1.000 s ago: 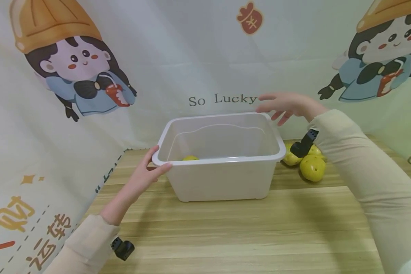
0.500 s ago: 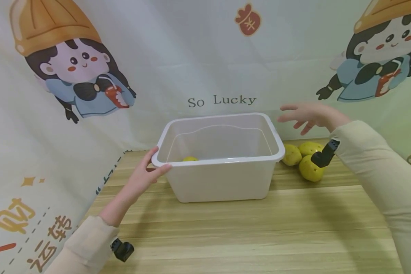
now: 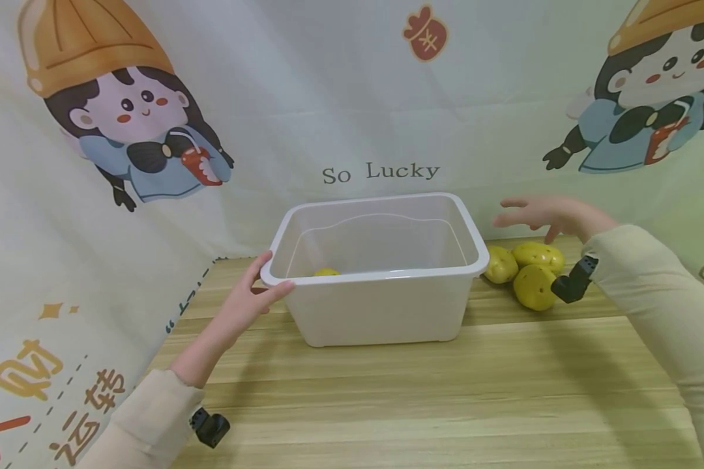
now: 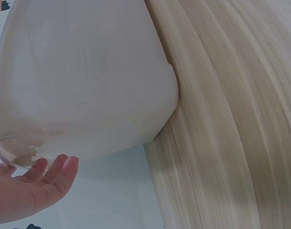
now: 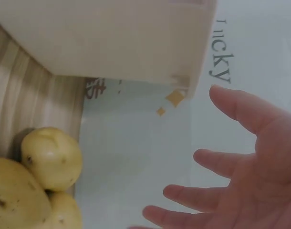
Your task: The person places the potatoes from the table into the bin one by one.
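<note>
A white plastic bin [image 3: 381, 309] stands upright on the table. My left hand [image 3: 243, 301] holds its front left corner, thumb at the rim and the other fingers bent below it, as the left wrist view shows. Inside the bin, the top of a yellow potato [image 3: 326, 271] shows above the front rim; the bin's floor is hidden. Three yellow potatoes [image 3: 535, 286] lie together right of the bin. Over them hovers my right hand [image 3: 554, 215], holding nothing. In the right wrist view its fingers [image 5: 198, 195] are spread, apart from the potatoes [image 5: 52, 160].
The wood-grain table [image 3: 387, 404] runs up to a pale printed cloth [image 3: 305, 78] hanging behind and at both sides. The bin's back stands close to that cloth. A small black camera is worn on each wrist.
My right hand has moved right and down, away from above the bin's right rim to over the potatoes. My left hand and the bin stay where they were.
</note>
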Action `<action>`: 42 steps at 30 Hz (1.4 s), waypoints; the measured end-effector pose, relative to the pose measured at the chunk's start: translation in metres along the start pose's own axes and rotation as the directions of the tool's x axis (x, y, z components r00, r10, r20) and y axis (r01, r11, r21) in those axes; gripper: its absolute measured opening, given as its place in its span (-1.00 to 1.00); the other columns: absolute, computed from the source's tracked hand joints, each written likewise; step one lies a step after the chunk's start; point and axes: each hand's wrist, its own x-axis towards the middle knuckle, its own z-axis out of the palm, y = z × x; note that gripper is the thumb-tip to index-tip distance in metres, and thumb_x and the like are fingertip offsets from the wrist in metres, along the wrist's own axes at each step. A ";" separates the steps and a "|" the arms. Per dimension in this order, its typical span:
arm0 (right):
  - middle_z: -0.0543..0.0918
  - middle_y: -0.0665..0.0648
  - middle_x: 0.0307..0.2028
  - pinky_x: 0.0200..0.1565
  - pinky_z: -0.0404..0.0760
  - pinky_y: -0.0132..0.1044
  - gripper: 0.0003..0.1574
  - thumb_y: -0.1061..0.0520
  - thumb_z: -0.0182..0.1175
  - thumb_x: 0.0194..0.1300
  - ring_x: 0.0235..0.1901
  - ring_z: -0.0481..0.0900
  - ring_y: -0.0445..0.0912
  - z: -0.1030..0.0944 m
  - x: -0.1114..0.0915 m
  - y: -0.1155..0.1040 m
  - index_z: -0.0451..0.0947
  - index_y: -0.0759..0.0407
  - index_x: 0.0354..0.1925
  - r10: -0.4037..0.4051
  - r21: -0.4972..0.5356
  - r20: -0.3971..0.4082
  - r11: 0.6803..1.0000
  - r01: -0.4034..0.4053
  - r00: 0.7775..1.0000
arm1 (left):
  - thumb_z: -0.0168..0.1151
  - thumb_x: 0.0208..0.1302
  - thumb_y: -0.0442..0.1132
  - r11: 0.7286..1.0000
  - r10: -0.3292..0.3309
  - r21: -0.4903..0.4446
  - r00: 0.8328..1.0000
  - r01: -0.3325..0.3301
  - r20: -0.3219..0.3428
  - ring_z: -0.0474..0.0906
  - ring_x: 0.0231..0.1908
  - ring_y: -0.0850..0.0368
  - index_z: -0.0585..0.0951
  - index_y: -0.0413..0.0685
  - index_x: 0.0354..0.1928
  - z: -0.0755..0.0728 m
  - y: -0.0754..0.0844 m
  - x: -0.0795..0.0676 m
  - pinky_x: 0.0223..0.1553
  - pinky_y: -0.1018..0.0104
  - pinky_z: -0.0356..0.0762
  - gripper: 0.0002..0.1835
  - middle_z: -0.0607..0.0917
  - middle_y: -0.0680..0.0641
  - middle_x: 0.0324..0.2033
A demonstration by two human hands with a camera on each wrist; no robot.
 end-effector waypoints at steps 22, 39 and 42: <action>-0.29 0.57 0.30 -0.07 0.29 0.37 0.17 -0.35 -0.06 0.26 0.23 -0.19 0.51 0.023 0.000 0.043 -0.39 0.34 0.39 0.052 -0.028 0.041 0.998 -0.051 0.998 | 0.13 0.25 0.00 1.000 0.003 0.003 1.000 -0.003 0.004 0.30 0.15 -0.18 -0.10 0.08 0.43 0.000 -0.001 0.000 -0.15 0.24 0.36 -0.16 0.17 -0.22 0.31; -0.32 0.61 0.27 -0.02 0.16 0.43 0.20 -0.33 -0.06 0.27 0.21 -0.26 0.55 0.037 0.005 0.069 -0.50 0.35 0.36 0.109 0.048 0.124 0.992 -0.116 0.986 | 0.13 0.25 0.00 1.000 0.005 0.011 1.000 -0.005 -0.003 0.30 0.16 -0.19 -0.10 0.05 0.43 0.000 0.000 0.000 -0.12 0.17 0.37 -0.15 0.17 -0.23 0.30; -0.31 0.61 0.27 -0.03 0.21 0.41 0.20 -0.32 -0.04 0.26 0.20 -0.24 0.56 0.040 0.007 0.073 -0.47 0.34 0.37 0.116 0.045 0.110 0.992 -0.121 0.987 | 0.14 0.25 0.00 1.000 0.005 0.011 1.000 -0.005 -0.004 0.31 0.15 -0.19 -0.10 0.06 0.43 0.000 0.000 0.001 -0.12 0.18 0.37 -0.15 0.17 -0.23 0.30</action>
